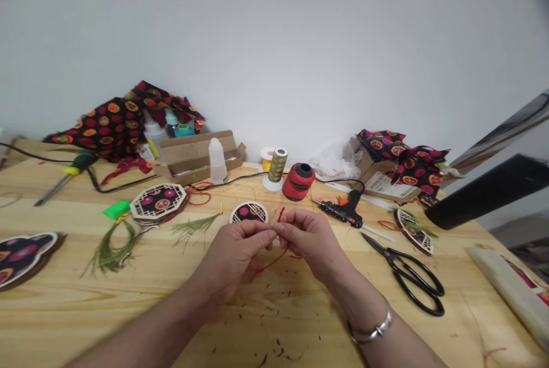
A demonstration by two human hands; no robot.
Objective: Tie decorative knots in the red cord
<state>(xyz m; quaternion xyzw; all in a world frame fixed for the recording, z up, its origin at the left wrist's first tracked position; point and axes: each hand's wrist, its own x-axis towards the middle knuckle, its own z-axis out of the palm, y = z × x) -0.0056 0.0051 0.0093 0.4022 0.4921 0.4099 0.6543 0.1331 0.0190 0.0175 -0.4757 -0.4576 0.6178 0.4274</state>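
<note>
**A:** Entry one: what is being held?

**B:** A red thread (274, 260) is being pinched between the left hand (240, 249) and the right hand (309, 239), just above the surface (128, 299), near its middle. Each grip is being closed to a fine fingertip pinch on the thread, and nothing else is being held. The two grips are being set almost tip to tip. By judgement, this is letting a short span be controlled while the loose length is being left to trail onto the wood.

**A:** Entry two: what is being listed nearest?

**B:** A round patterned disc (249, 212) is being left flat just beyond the fingertips. A red spool (299, 180) is being stood upright behind it. Whether the thread is being run to that spool cannot be told.

**A:** Entry three: tools?

**B:** Black scissors (412, 274) and a glue gun (343, 211) are being stored on the right side, near the right hand, probably for easy reach.

**A:** Entry four: the remainder?

**B:** An octagonal panel (158, 202) and a green tassel (111, 242) are being laid out to the left, well apart from the hands. Patterned fabric (124, 119) and a cardboard box (197, 154) are being banked against the wall, seemingly so that the front of the surface is being left for handwork. A bracelet (373, 331) is being worn on the right wrist.
</note>
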